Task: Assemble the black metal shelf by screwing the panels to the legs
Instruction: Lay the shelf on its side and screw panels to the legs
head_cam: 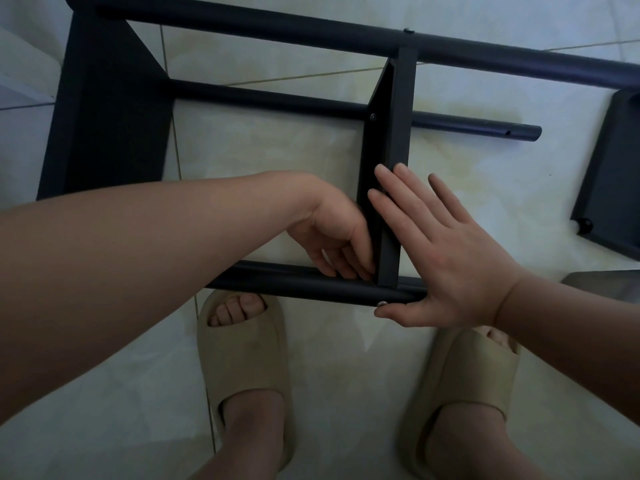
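Panel [389,188] stands between left hand [337,233] and right hand [446,251].

Smooth, matt black painted metal on the legs [311,285] and panels [393,161], bright bare metal on the small screw head [382,303], glossy, smooth pale tile with faint marbling across the floor [277,154], matt, soft-looking beige foam on the slippers [242,362].

A home, pale glossy floor tiles [329,375], beige house slippers [242,358] (worn barefoot)
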